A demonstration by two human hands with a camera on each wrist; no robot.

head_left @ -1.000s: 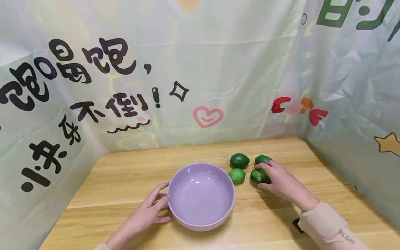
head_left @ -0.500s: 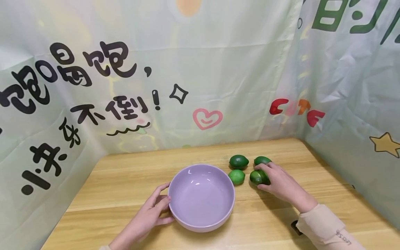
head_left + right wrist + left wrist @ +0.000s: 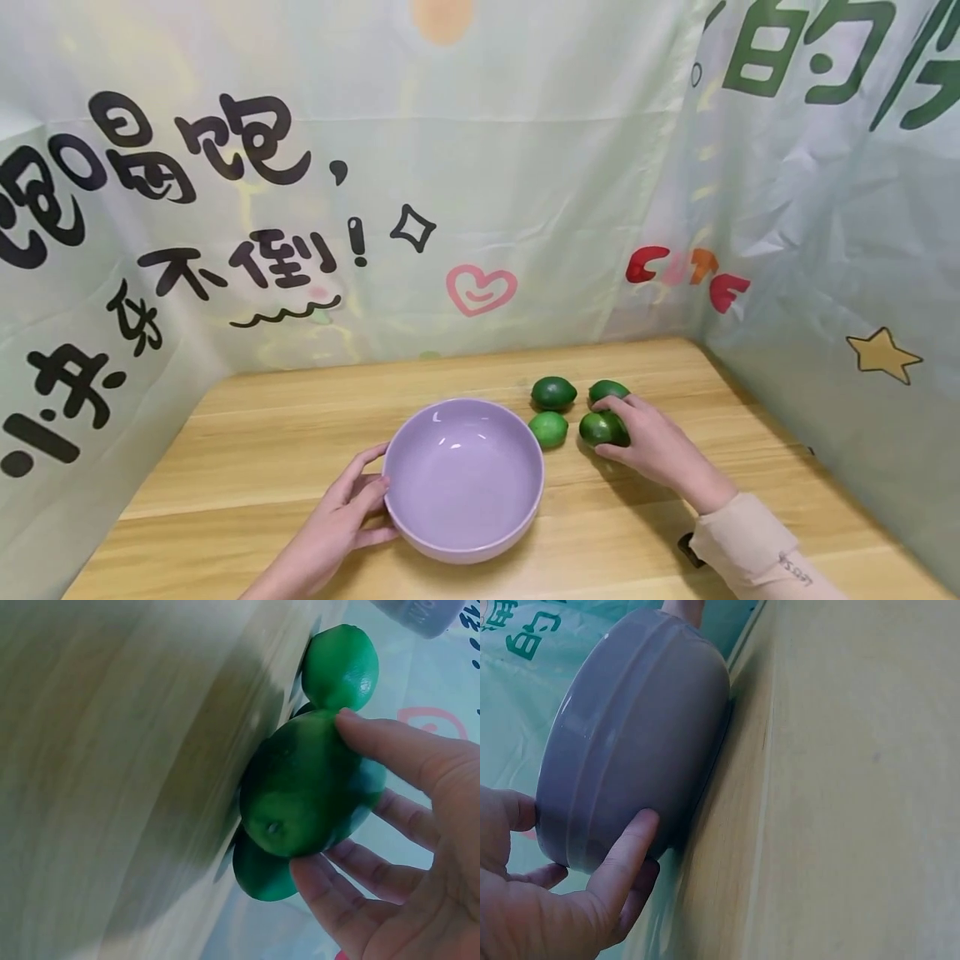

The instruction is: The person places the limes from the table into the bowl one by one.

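Observation:
A lilac bowl point(image 3: 463, 483) stands upright on the wooden table, with nothing inside it. At its left side my left hand point(image 3: 345, 508) holds it, fingers spread at the rim and against the outer wall point(image 3: 645, 735). To the right of the bowl, my right hand point(image 3: 656, 442) grips a dark green lime point(image 3: 602, 428) between thumb and fingertips. In the right wrist view this lime point(image 3: 307, 787) is close to the table top. A lighter green lime point(image 3: 548, 429) lies between it and the bowl. Behind are two more dark limes, one point(image 3: 553, 392) to the left and one point(image 3: 608, 390) partly behind my fingers.
The wooden table point(image 3: 300, 417) is bordered by pale green printed cloth point(image 3: 555, 208) at the back and on both sides. A small black object point(image 3: 690, 550) shows beside my right sleeve point(image 3: 742, 533).
The whole head view has shifted a little to the left. Both hands keep their places on the bowl and the lime, and the fruit has not visibly moved on the table.

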